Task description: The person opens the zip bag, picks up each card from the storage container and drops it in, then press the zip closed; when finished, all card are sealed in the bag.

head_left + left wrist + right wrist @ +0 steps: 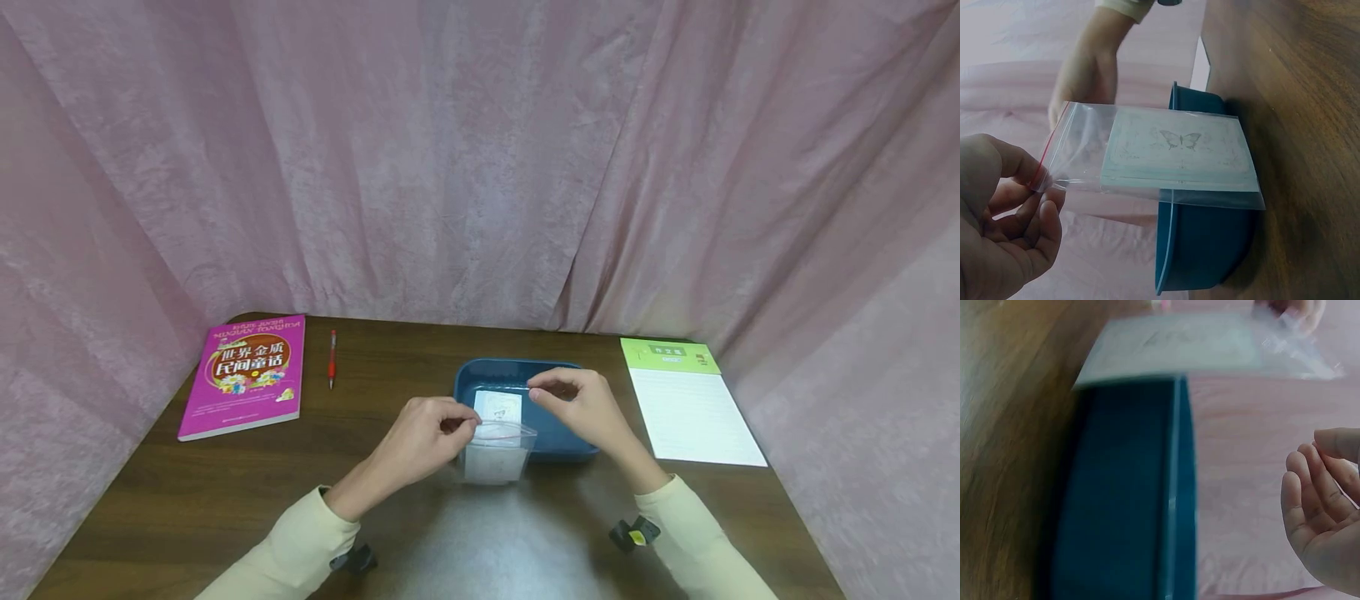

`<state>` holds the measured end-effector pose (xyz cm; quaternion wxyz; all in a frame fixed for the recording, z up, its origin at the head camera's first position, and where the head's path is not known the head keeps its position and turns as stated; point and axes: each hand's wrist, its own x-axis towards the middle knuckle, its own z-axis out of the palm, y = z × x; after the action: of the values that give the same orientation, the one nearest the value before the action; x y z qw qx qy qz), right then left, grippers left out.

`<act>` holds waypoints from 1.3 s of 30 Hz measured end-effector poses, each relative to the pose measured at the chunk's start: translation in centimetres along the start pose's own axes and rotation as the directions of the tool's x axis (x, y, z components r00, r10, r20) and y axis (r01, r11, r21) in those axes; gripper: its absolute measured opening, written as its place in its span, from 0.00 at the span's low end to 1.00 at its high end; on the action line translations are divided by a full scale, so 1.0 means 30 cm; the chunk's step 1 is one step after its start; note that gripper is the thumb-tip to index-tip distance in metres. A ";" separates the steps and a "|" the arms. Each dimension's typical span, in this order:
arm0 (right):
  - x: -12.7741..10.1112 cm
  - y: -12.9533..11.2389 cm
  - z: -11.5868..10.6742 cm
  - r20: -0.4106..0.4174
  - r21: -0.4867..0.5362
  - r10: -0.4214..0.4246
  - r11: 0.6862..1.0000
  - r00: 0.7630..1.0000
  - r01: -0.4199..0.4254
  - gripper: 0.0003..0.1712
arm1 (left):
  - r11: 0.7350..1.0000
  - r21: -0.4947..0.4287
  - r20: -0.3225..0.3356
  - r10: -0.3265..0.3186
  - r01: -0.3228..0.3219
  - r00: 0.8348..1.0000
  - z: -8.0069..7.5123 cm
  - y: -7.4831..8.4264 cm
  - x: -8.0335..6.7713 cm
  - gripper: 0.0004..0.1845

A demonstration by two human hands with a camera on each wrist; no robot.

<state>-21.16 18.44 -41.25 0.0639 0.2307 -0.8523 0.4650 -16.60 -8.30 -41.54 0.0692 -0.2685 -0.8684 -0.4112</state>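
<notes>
1. A clear zip bag [498, 450] is hanging above the table's near-middle, at 6 o'clock from the blue tray [468, 387], with its lower part overlapping the tray's near rim. A pale card with a butterfly print [1179, 156] is sitting inside it.

2. The left hand [420, 442] is pinching the bag's top corner by the red seal strip, thumb and forefinger curled onto the film while the other fingers are curling loosely underneath.

3. The right hand [581, 404] is hovering over the tray at 2 o'clock from the bag. Its fingers are bent and drawn together near the thumb; the wrist view is showing them part-open and empty, but I cannot tell whether the fingertips are touching the bag's far edge.

4. Judging by how it is hanging, the bag looks very light and limp, the film slick and easily creased. The card is lending some stiffness and could slide out through an open mouth. The seal strip and corners seem the surest places to grip.

5. The dark wooden table [225, 492] is carrying a pink book [247, 375] at 10 o'clock, a red pen [332, 358] just beside it, and a lined notepad with a green header [690, 404] at 3 o'clock.

6. Pink curtains [480, 158] are closing in the table at the back and both sides.
</notes>
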 end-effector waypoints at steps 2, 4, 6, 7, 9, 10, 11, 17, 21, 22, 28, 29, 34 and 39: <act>0.019 0.028 0.010 0.014 0.001 0.022 1.000 1.000 -0.022 0.07 | 1.000 -0.006 0.004 -0.003 0.003 1.000 -0.001 0.001 -0.002 0.07; 0.035 0.056 0.019 0.033 -0.004 0.046 0.999 0.998 -0.046 0.08 | 1.000 -0.012 0.009 -0.005 0.006 1.000 -0.002 0.002 -0.003 0.07; 0.049 0.080 0.029 0.053 -0.018 0.062 0.998 0.997 -0.061 0.08 | 1.000 -0.017 0.011 -0.003 0.003 1.000 -0.003 0.002 -0.003 0.07; 0.055 0.092 0.033 0.064 -0.028 0.068 0.997 0.996 -0.066 0.09 | 1.000 -0.018 0.011 -0.001 0.001 1.000 -0.004 0.002 -0.003 0.07; 0.065 0.116 0.043 0.085 -0.050 0.072 0.996 0.994 -0.068 0.10 | 1.000 -0.018 0.011 0.003 -0.003 1.000 -0.005 0.003 -0.003 0.07; 0.070 0.128 0.048 0.096 -0.060 0.072 0.996 0.993 -0.066 0.10 | 1.000 -0.016 0.010 0.004 -0.004 1.000 -0.005 0.004 -0.003 0.07; 0.074 0.139 0.053 0.106 -0.073 0.073 0.995 0.992 -0.065 0.11 | 1.000 -0.014 0.010 0.005 -0.005 1.000 -0.006 0.004 -0.003 0.07; 0.094 0.197 0.081 0.149 -0.124 0.119 0.987 0.982 -0.101 0.14 | 1.000 -0.008 0.015 0.003 -0.003 1.000 -0.010 0.009 -0.003 0.07; 0.103 0.221 0.099 0.164 -0.144 0.166 0.979 0.972 -0.143 0.14 | 1.000 -0.012 0.016 0.002 -0.002 1.000 -0.013 0.013 -0.003 0.07; 0.106 0.228 0.103 0.166 -0.150 0.174 0.977 0.971 -0.150 0.14 | 1.000 -0.013 0.016 0.001 -0.001 1.000 -0.014 0.014 -0.003 0.07; 0.121 0.273 0.130 0.175 -0.181 0.203 0.969 0.963 -0.171 0.13 | 1.000 -0.015 0.012 0.007 -0.007 1.000 -0.013 0.010 -0.004 0.08; 0.124 0.279 0.133 0.178 -0.185 0.206 0.967 0.962 -0.173 0.13 | 1.000 -0.015 0.010 0.010 -0.010 1.000 -0.013 0.009 -0.004 0.07; 0.137 0.295 0.143 0.194 -0.197 0.223 0.963 0.955 -0.185 0.14 | 1.000 -0.016 0.006 0.024 -0.024 1.000 -0.009 0.004 -0.003 0.07; 0.142 0.314 0.149 0.201 -0.203 0.226 0.962 0.953 -0.185 0.15 | 0.999 -0.017 0.003 0.031 -0.031 1.000 -0.007 0.000 -0.005 0.07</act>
<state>-28.74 17.68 -49.57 -0.0601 0.1842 -0.9124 0.3606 -16.49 -8.52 -41.46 0.0718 -0.2834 -0.8606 -0.4169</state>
